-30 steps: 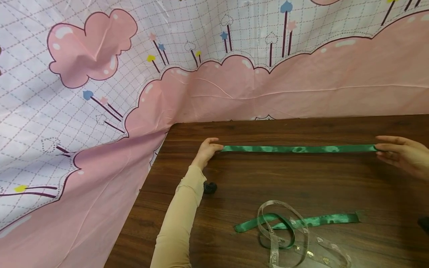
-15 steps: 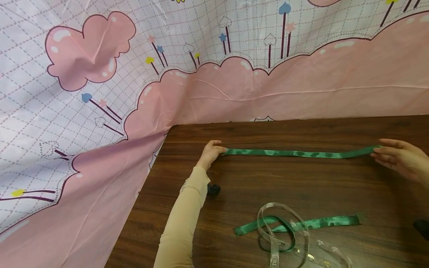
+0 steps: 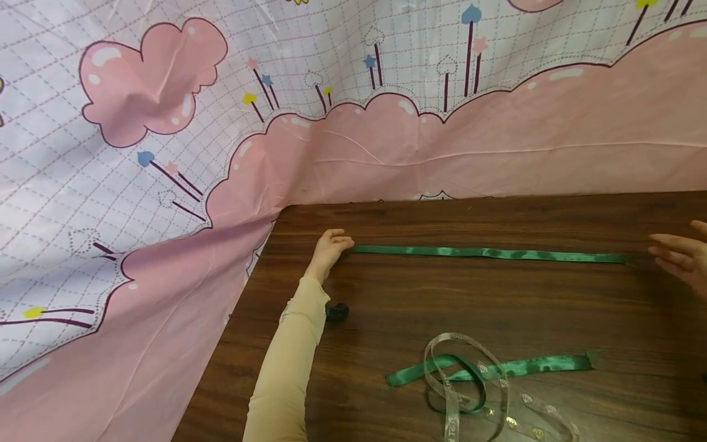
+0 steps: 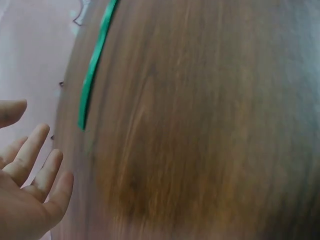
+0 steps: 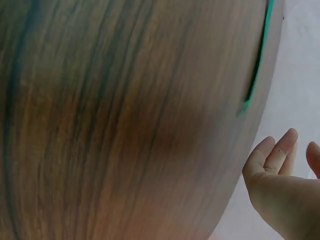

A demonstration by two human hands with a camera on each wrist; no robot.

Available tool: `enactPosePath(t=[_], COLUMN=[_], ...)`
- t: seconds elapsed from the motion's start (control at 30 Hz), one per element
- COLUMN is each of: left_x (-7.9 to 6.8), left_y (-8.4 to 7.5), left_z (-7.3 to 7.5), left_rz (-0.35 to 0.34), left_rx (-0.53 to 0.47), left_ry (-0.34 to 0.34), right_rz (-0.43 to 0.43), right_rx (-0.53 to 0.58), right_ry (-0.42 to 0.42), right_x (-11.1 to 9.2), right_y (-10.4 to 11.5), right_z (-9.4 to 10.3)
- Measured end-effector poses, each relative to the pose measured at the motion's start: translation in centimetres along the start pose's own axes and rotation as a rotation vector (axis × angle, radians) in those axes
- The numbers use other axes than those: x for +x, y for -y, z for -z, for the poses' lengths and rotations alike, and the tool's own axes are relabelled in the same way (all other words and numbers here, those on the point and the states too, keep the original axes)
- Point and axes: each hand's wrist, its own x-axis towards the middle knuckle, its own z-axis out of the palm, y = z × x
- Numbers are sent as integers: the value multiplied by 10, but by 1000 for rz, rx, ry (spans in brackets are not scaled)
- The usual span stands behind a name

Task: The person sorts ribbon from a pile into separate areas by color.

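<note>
A green satin ribbon (image 3: 486, 252) lies stretched out flat across the far part of the table, running nearly straight from left to right. My left hand (image 3: 330, 250) is just off its left end; in the left wrist view the fingers (image 4: 49, 167) are spread apart, the thumb stands away from them, and a gap separates them from the ribbon (image 4: 93, 70). Beyond the right end is my right hand (image 3: 682, 255), its fingers loosely bent and holding nothing. The right wrist view shows that ribbon end (image 5: 246, 106) apart from the fingertips.
Nearer the front of the table (image 3: 386, 294), a second green ribbon (image 3: 544, 364) lies looped and tangled with a sheer printed ribbon (image 3: 452, 405). A small dark object (image 3: 337, 312) shows beside my left sleeve (image 3: 289, 362). A pink and white patterned cloth (image 3: 364, 141) hangs behind the table.
Both hands held the green ribbon's ends stretched above the table. The ribbon sank onto the tabletop, and both hands let go and moved outward from its ends.
</note>
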Motion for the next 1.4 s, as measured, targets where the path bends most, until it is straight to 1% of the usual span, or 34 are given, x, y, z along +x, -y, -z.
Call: enactPosePath(t=[0.07, 0.13, 0.2, 0.23, 0.3, 0.33, 0.4, 0.47, 0.57, 0.63, 0.77, 0.93, 1.03, 1.13, 1.2, 1.3, 1.37, 1.4], left_x=[-5, -11, -18, -22, -32, -38, -51, -64, -80, -86, -91, -97, -104, -114, -121, -131, -136, -139], left_y=[1, 0, -2, -4, -8, -12, -18, -25, -34, -36, -33, -30, -32, -36, -40, -46, -47, -47], left_z=[5, 8, 10, 10, 10, 10, 9, 7, 2, -2, -11, -24, -32, -39, -44, -53, -58, -61], left_rz=[-9, -22, -42, -53, -73, -81, -101, -120, -159, -180, -224, -285, -296, -297, -299, -314, -322, -326], left_rx=[-3, -3, 6, 7, 11, 12, 22, 34, 55, 61, 72, 58, 50, 49, 39, 21, 10, 2], left_ry=[0, 6, 18, 26, 46, 57, 78, 98, 116, 127, 147, 182, 213, 245, 260, 269, 270, 271], right_rz=[47, 57, 56, 64, 68, 79, 80, 80, 75, 74, 61, 70, 69, 68, 71, 84, 106, 120], right_rx=[60, 153, 219, 225, 184, 153, 89, 15, -58, -124, -237, -270, -290, -338, -411, -494, -523, -512], right_ry=[59, 141, 184, 207, 223, 215, 217, 240, 292, 305, 313, 345, 326, 291, 272, 265, 276, 293], right_x=[-2, -5, -9, -11, -16, -18, -22, -27, -34, -39, -48, -58, -64, -69, -73, -77, -80, -81], right_y=[0, 1, 5, 6, 10, 12, 15, 16, 15, 14, 12, 8, 5, -1, -5, -10, -14, -16], right_z=[0, -7, -21, -30, -49, -59, -78, -94, -112, -123, -139, -153, -162, -173, -180, -189, -194, -196])
